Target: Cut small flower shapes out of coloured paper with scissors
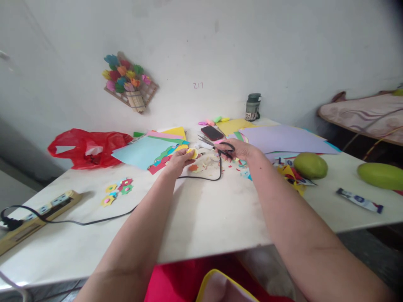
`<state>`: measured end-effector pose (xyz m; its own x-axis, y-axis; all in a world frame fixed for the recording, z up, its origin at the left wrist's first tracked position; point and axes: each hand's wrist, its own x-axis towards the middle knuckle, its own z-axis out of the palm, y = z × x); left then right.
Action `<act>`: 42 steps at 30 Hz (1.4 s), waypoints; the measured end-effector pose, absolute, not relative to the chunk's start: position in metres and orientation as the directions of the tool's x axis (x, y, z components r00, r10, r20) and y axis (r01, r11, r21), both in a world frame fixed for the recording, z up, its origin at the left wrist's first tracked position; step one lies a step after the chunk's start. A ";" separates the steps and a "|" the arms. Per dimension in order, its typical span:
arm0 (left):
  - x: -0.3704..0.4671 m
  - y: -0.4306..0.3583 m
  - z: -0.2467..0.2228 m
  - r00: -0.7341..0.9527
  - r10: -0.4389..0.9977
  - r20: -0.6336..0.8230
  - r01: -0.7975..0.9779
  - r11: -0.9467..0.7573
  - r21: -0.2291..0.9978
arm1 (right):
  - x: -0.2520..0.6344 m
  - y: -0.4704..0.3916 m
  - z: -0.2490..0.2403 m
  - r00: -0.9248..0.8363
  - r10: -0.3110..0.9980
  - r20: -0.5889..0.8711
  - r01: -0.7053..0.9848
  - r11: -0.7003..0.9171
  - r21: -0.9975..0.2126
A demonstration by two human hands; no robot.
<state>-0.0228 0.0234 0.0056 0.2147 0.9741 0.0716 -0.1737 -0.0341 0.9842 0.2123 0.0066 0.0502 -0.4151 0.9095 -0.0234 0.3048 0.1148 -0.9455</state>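
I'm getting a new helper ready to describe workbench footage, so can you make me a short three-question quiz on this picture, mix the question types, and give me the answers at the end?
1. Multiple choice: what colour is the small piece held in the left hand?
A) blue
B) yellow
C) red

2. True or false: the bottle stands farther from the person than the phone does.

3. Fill in the missing word: the scissors are in the ___ hand.

Key:
1. B, yellow.
2. True; the bottle stands behind the phone, off to the right.
3. Right; the right hand holds them by the black handles.
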 end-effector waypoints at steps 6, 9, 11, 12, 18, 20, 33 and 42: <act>-0.015 0.018 0.011 0.214 0.973 0.081 -0.358 0.001 0.934 | 0.192 0.014 0.039 -0.419 0.906 0.060 0.266 0.185 -0.946; -0.010 0.016 0.012 0.237 0.968 0.085 -0.439 0.028 0.898 | 0.174 0.015 0.036 -0.402 0.913 0.067 0.398 0.241 -0.885; -0.008 0.018 0.011 0.269 0.957 0.105 -0.459 0.031 0.888 | 0.163 0.014 0.035 -0.416 0.905 0.084 0.483 0.299 -0.823; -0.008 0.020 0.010 0.273 0.955 0.113 -0.459 0.027 0.888 | 0.158 0.014 0.035 -0.413 0.902 0.129 0.505 0.345 -0.791; -0.007 0.028 0.008 0.087 0.992 0.086 -0.459 -0.037 0.888 | 0.147 0.016 0.029 -0.391 0.906 0.163 0.475 0.350 -0.807; -0.008 0.028 0.011 0.030 0.996 0.082 -0.488 -0.057 0.871 | 0.147 0.016 0.030 -0.406 0.892 0.198 0.387 0.364 -0.847; -0.023 0.020 0.012 0.151 0.983 -0.104 -0.710 0.181 0.681 | 0.186 0.010 0.051 -0.206 0.918 -0.339 0.943 0.093 -0.321; -0.008 0.025 -0.003 0.082 0.970 -0.227 -0.633 0.227 0.740 | 0.184 0.018 0.038 -0.157 0.948 -0.278 0.924 0.041 -0.379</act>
<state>-0.0084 0.0249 -0.0034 0.0816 0.9704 -0.2271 -0.6328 0.2265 0.7405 0.1835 0.0184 0.0381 -0.1565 0.9478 -0.2778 0.9243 0.0414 -0.3795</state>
